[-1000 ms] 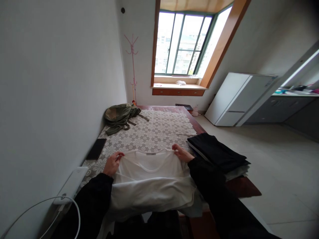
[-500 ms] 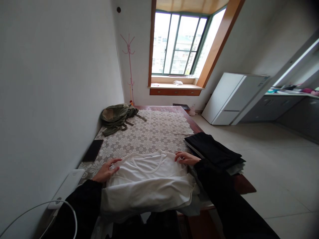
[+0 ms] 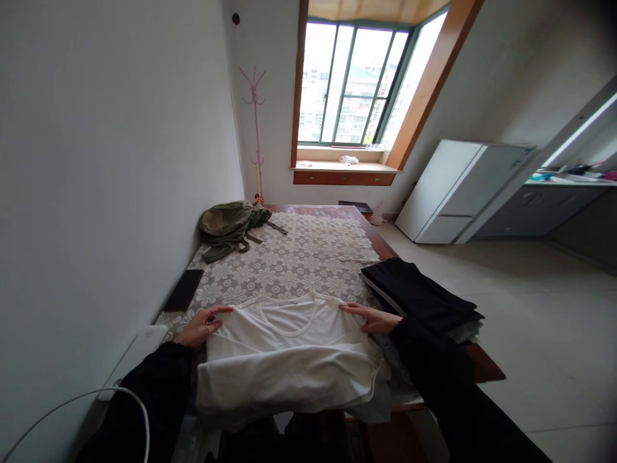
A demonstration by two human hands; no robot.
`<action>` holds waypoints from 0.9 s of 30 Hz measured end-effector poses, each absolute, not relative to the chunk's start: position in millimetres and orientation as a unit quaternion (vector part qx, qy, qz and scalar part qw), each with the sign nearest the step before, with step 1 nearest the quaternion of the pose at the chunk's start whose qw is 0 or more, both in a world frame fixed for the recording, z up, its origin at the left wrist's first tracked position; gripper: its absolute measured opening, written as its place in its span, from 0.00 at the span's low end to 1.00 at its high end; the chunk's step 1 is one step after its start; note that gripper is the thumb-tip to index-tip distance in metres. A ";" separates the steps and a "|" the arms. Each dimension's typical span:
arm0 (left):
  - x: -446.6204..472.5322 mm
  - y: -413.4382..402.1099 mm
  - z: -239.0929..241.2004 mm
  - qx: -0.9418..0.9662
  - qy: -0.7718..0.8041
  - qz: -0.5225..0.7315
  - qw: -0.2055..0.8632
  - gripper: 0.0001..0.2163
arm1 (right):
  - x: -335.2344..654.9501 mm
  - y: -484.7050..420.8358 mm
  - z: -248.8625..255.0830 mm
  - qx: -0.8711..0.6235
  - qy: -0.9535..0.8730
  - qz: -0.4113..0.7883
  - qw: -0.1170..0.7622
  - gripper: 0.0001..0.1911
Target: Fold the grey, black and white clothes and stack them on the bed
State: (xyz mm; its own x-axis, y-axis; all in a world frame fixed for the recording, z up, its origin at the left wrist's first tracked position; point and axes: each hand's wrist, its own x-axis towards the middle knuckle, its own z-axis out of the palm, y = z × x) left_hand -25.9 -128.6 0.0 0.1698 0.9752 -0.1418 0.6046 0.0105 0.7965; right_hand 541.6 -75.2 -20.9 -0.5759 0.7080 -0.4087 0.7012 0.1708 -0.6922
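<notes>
A white T-shirt (image 3: 289, 347) lies spread on the lace-covered table (image 3: 299, 257), neckline away from me, its lower part folded over near the front edge. My left hand (image 3: 200, 325) rests at the shirt's left shoulder with fingers pinched on the fabric edge. My right hand (image 3: 376, 317) lies on the right shoulder, fingers stretched out flat along the cloth. Both arms are in black sleeves.
A stack of folded dark clothes (image 3: 419, 296) sits at the table's right edge. A black phone (image 3: 184, 289) and a white device (image 3: 137, 350) with a cable lie at left by the wall. A green backpack (image 3: 231, 225) is at the far end. White fridge (image 3: 457, 190) at right.
The shirt has been lowered flat onto the table. Both hands slid outward and down along the shoulders, and the right hand's fingers went from pinching to lying flat.
</notes>
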 end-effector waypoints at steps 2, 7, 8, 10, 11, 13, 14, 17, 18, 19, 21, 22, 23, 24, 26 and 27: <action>-23.2 -123.3 1.2 0.662 0.594 0.264 0.372 0.23 | 541.2 -73.4 -20.4 -0.455 -0.778 0.433 0.015 0.51; -26.6 -100.0 8.1 0.657 0.583 0.303 0.370 0.23 | 546.9 -59.8 -14.0 -0.459 -0.786 0.412 0.040 0.50; -28.4 -94.7 9.3 0.653 0.581 0.304 0.379 0.24 | 548.5 -56.3 -12.7 -0.462 -0.786 0.408 0.041 0.50; -31.5 -84.7 10.8 0.645 0.582 0.292 0.400 0.26 | 550.2 -49.2 -10.6 -0.472 -0.785 0.400 0.039 0.51; -32.4 -80.2 11.1 0.642 0.585 0.281 0.408 0.27 | 550.1 -45.8 -10.0 -0.476 -0.784 0.396 0.039 0.51; -32.2 -73.1 11.1 0.643 0.592 0.259 0.410 0.29 | 547.5 -39.7 -9.6 -0.480 -0.783 0.392 0.042 0.52; -31.1 -70.6 10.8 0.646 0.594 0.252 0.407 0.30 | 545.4 -37.4 -9.8 -0.480 -0.783 0.392 0.045 0.52; -26.3 -67.4 8.9 0.659 0.594 0.265 0.377 0.31 | 539.2 -33.5 -11.6 -0.474 -0.788 0.387 0.065 0.52; -24.9 -67.3 7.8 0.664 0.592 0.276 0.363 0.31 | 537.8 -33.1 -12.3 -0.471 -0.791 0.384 0.073 0.53; -23.8 -67.3 6.4 0.668 0.591 0.289 0.347 0.31 | 536.7 -32.9 -13.0 -0.467 -0.794 0.380 0.081 0.53; -22.5 -66.5 2.8 0.678 0.592 0.300 0.315 0.30 | 534.6 -32.5 -14.4 -0.466 -0.798 0.370 0.094 0.54; -21.9 -65.4 0.9 0.685 0.596 0.294 0.298 0.30 | 533.0 -32.3 -15.0 -0.468 -0.798 0.366 0.096 0.54; -21.2 -63.9 -0.9 0.692 0.601 0.284 0.283 0.30 | 530.7 -32.1 -15.7 -0.474 -0.797 0.361 0.097 0.54; -20.3 -62.5 -2.1 0.698 0.605 0.273 0.270 0.29 | 527.9 -32.1 -16.4 -0.482 -0.794 0.356 0.095 0.53; -18.3 -61.7 -2.4 0.704 0.612 0.255 0.254 0.28 | 521.3 -34.8 -17.2 -0.503 -0.786 0.349 0.089 0.54; -17.4 -63.9 -1.1 0.705 0.614 0.253 0.247 0.27 | 518.3 -38.3 -17.0 -0.515 -0.783 0.338 0.092 0.54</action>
